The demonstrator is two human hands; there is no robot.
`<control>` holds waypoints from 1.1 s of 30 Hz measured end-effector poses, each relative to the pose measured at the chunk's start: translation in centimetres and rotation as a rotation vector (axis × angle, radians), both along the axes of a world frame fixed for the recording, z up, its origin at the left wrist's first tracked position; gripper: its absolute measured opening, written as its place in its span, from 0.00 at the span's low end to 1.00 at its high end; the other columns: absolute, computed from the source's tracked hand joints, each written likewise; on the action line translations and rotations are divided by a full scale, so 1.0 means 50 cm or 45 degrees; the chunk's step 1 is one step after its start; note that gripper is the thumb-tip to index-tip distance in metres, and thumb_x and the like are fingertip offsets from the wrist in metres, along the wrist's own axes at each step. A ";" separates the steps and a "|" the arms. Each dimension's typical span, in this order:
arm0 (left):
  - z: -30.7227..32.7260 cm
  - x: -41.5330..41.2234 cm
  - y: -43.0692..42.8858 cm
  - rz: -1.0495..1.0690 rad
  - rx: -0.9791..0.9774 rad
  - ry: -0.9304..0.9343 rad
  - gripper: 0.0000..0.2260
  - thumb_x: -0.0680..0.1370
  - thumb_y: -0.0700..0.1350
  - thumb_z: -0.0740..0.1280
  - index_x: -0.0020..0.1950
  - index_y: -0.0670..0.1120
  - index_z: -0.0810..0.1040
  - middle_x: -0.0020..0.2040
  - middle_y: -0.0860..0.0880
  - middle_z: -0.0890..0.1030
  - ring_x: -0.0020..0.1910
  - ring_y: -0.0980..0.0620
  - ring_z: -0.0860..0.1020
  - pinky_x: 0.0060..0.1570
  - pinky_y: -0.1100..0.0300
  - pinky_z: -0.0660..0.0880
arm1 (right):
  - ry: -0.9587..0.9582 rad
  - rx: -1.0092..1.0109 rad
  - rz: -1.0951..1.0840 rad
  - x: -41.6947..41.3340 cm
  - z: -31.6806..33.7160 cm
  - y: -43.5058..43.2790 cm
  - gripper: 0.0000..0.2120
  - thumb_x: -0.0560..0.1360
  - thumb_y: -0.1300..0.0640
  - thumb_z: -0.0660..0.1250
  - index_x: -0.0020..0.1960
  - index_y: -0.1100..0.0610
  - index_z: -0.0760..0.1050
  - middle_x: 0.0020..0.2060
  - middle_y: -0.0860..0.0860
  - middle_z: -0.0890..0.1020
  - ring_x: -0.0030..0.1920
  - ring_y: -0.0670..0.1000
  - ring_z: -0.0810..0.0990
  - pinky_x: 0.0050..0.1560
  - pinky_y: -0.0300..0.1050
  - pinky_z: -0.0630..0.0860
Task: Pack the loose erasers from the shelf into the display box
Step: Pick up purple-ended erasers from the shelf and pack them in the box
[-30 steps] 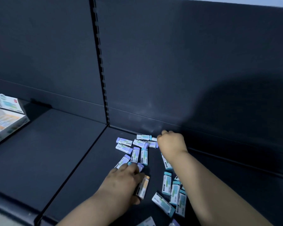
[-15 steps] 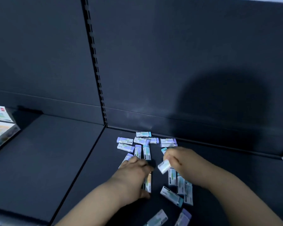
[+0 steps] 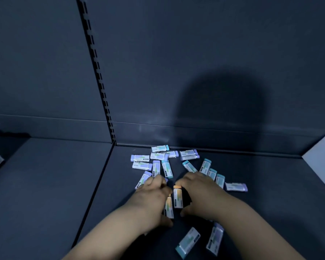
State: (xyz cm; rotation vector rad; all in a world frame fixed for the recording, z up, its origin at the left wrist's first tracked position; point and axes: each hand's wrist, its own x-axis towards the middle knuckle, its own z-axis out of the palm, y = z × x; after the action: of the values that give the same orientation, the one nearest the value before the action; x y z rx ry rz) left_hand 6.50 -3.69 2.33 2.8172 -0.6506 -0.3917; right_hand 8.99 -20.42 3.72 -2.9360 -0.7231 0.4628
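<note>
Left hand (image 3: 150, 197) and right hand (image 3: 201, 192) grip slim rectangular sleeved erasers (image 3: 177, 197).

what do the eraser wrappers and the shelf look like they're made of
Erasers: printed paper or card sleeves, slightly glossy, with coloured ends poking out, probably rubber or vinyl. Shelf: looks like painted sheet metal, matte dark, with a slotted upright behind; not certain.

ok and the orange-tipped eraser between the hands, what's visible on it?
The orange-tipped eraser is a small block in what looks like a white paper sleeve with greenish print; only its orange far end is bare. It points away from the camera, over the dark shelf. The right hand appears to pinch it end to end, one fingertip on the orange tip. Close beside its left edge is a second eraser, gripped by the left hand.
</note>
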 end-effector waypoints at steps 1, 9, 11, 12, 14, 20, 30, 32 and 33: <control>0.001 0.000 0.001 -0.010 -0.006 -0.014 0.33 0.69 0.57 0.71 0.70 0.51 0.65 0.66 0.50 0.59 0.66 0.51 0.59 0.67 0.61 0.58 | -0.021 0.018 -0.013 -0.005 -0.003 0.003 0.29 0.64 0.44 0.72 0.62 0.47 0.67 0.59 0.48 0.70 0.62 0.50 0.65 0.63 0.48 0.63; 0.022 -0.020 0.064 0.039 -0.201 -0.291 0.31 0.72 0.54 0.65 0.73 0.57 0.58 0.66 0.57 0.63 0.66 0.54 0.61 0.64 0.60 0.61 | -0.186 0.418 -0.138 -0.065 0.006 0.039 0.28 0.65 0.51 0.67 0.63 0.47 0.64 0.58 0.44 0.68 0.60 0.46 0.65 0.61 0.40 0.62; 0.025 -0.030 0.088 0.051 -0.278 -0.334 0.30 0.72 0.53 0.67 0.72 0.56 0.61 0.67 0.57 0.65 0.66 0.54 0.62 0.62 0.60 0.62 | -0.228 0.515 -0.172 -0.085 0.004 0.061 0.28 0.65 0.50 0.68 0.63 0.47 0.65 0.58 0.43 0.68 0.60 0.45 0.66 0.61 0.38 0.62; 0.025 -0.035 0.101 0.054 -0.321 -0.338 0.29 0.71 0.53 0.67 0.71 0.56 0.64 0.66 0.57 0.66 0.65 0.54 0.64 0.60 0.60 0.63 | -0.236 0.536 -0.195 -0.093 0.001 0.072 0.28 0.66 0.50 0.68 0.64 0.47 0.65 0.59 0.43 0.68 0.60 0.44 0.66 0.61 0.38 0.63; 0.021 -0.047 0.125 0.043 -0.357 -0.354 0.26 0.70 0.54 0.68 0.68 0.57 0.67 0.64 0.58 0.69 0.63 0.54 0.66 0.57 0.60 0.63 | -0.230 0.544 -0.233 -0.110 -0.007 0.099 0.28 0.67 0.48 0.69 0.65 0.47 0.65 0.60 0.43 0.68 0.61 0.44 0.65 0.63 0.39 0.63; -0.004 -0.094 0.176 0.097 -0.325 -0.394 0.25 0.65 0.57 0.67 0.61 0.57 0.72 0.55 0.56 0.73 0.53 0.52 0.73 0.52 0.58 0.70 | -0.249 0.584 -0.250 -0.159 -0.014 0.157 0.27 0.68 0.52 0.69 0.65 0.48 0.66 0.60 0.43 0.69 0.60 0.44 0.65 0.62 0.37 0.62; 0.006 -0.217 0.220 0.288 -0.163 -0.564 0.27 0.59 0.60 0.68 0.57 0.56 0.73 0.50 0.57 0.75 0.47 0.57 0.69 0.42 0.62 0.69 | -0.110 0.765 -0.066 -0.214 -0.009 0.207 0.26 0.68 0.56 0.68 0.65 0.46 0.66 0.58 0.40 0.66 0.62 0.40 0.63 0.62 0.31 0.59; 0.016 -0.235 0.241 0.310 -0.144 -0.580 0.27 0.59 0.60 0.68 0.57 0.56 0.72 0.49 0.57 0.75 0.47 0.56 0.70 0.42 0.62 0.69 | -0.107 0.789 -0.029 -0.225 -0.003 0.227 0.27 0.66 0.56 0.68 0.64 0.46 0.67 0.58 0.42 0.68 0.61 0.41 0.64 0.62 0.33 0.61; 0.019 -0.242 0.253 0.309 -0.139 -0.590 0.28 0.59 0.60 0.69 0.57 0.56 0.72 0.50 0.57 0.75 0.47 0.56 0.70 0.42 0.62 0.70 | -0.101 0.798 -0.019 -0.231 -0.001 0.239 0.27 0.66 0.56 0.68 0.63 0.46 0.67 0.57 0.42 0.68 0.59 0.41 0.65 0.61 0.34 0.63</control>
State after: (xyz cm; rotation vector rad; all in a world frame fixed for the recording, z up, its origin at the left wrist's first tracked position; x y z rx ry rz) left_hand -5.63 8.95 3.30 2.8460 -0.3827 0.3392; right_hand -2.55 -8.49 3.65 -2.3748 -0.6957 0.0870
